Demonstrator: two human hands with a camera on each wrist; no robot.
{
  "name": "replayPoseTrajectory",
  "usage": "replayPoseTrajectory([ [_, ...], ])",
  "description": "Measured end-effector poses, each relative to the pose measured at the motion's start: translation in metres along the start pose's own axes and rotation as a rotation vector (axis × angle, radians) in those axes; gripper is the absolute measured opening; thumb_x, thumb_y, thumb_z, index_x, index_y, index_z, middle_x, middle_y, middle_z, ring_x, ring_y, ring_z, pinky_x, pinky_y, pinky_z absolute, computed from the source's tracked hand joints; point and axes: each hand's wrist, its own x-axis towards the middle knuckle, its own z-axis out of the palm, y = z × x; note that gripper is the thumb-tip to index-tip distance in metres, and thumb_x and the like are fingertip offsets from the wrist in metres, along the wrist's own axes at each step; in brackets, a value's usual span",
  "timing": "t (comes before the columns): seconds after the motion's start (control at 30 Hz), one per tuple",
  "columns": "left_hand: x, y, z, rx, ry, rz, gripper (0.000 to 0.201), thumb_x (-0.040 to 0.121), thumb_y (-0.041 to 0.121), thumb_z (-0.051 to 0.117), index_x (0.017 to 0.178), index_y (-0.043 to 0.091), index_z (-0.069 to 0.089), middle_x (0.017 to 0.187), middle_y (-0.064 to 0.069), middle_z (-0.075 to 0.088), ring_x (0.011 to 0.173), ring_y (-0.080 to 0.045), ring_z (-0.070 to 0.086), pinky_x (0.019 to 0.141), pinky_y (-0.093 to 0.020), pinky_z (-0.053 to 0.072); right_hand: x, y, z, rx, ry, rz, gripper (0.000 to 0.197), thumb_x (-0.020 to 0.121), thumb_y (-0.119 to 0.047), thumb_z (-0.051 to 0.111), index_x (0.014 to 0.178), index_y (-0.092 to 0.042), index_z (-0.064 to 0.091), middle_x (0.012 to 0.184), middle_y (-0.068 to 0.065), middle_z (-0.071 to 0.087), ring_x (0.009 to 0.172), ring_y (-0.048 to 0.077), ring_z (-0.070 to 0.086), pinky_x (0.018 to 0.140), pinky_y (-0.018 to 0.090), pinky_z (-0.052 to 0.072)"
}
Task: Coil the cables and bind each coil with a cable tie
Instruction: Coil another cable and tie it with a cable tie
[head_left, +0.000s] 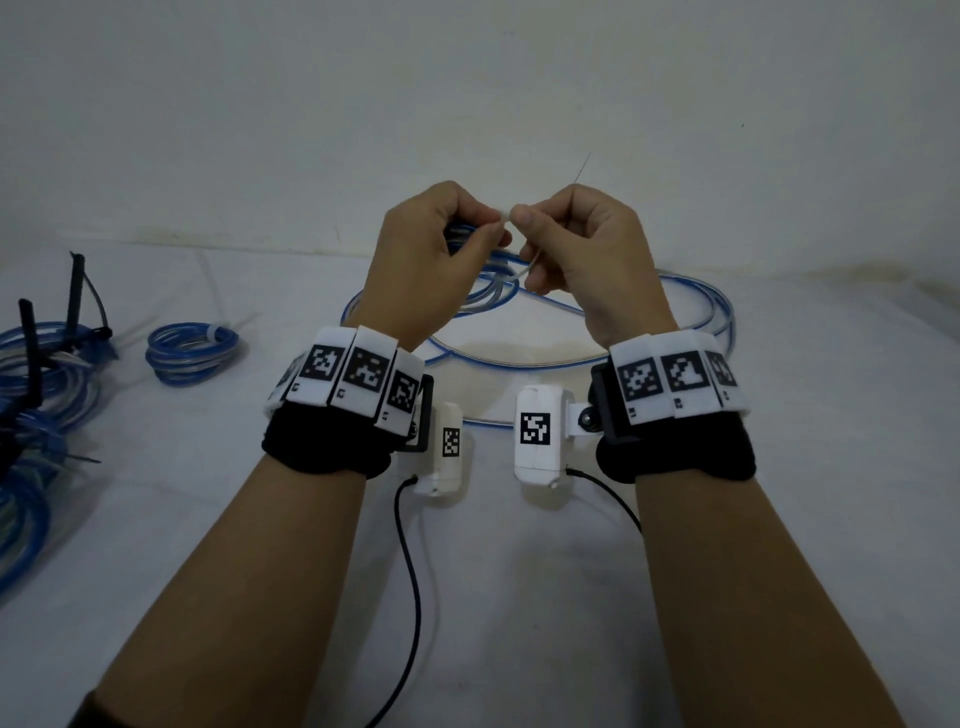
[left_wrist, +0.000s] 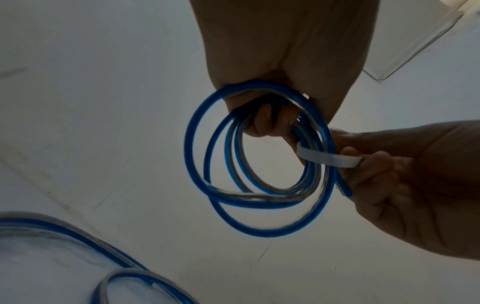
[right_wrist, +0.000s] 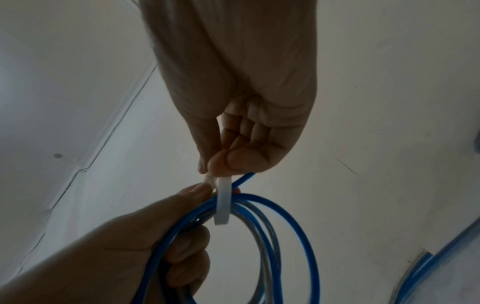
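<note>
A small coil of blue and clear cable (left_wrist: 259, 164) (right_wrist: 259, 236) (head_left: 485, 291) hangs in the air above the white table. My left hand (head_left: 441, 244) (left_wrist: 272, 86) (right_wrist: 145, 242) grips the coil's top, fingers curled through the loops. A white cable tie (left_wrist: 327, 158) (right_wrist: 223, 203) (head_left: 524, 265) loops around the bundle. My right hand (head_left: 571, 244) (right_wrist: 233, 144) (left_wrist: 402, 174) pinches the tie between thumb and forefinger, close against the left thumb. The tie's thin tail (head_left: 583, 167) sticks up behind the right hand.
A long loose run of the same cable (head_left: 545, 332) lies on the table (head_left: 519, 597) under my hands. At the left sit a small coil bound with a white tie (head_left: 192, 353) and a pile of coils with black ties (head_left: 41, 374). A wall stands close behind.
</note>
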Motion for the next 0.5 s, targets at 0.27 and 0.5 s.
replayPoseTrajectory([
  [0.27,0.002,0.002,-0.008,0.030,-0.130,0.011,0.006,0.086,0.006,0.063,0.084,0.012,0.061,0.078,0.013,0.061,0.070,0.010,0.062,0.067,-0.007,0.046,0.000,-0.002,-0.005,0.038,-0.185,0.128,0.013,0.092,-0.016,0.058,0.097,-0.010,0.067,0.068,0.001,0.061,0.045,0.011,0.055,0.048,0.020,0.044],
  [0.5,0.001,-0.001,-0.006,0.074,-0.128,-0.031,0.007,0.085,0.008,0.064,0.083,0.014,0.062,0.075,0.015,0.060,0.067,0.010,0.059,0.064,-0.006,0.043,0.004,0.008,-0.004,0.180,-0.135,0.185,0.009,0.090,-0.006,0.058,0.084,-0.005,0.065,0.063,0.001,0.065,0.051,0.008,0.058,0.059,0.021,0.052],
])
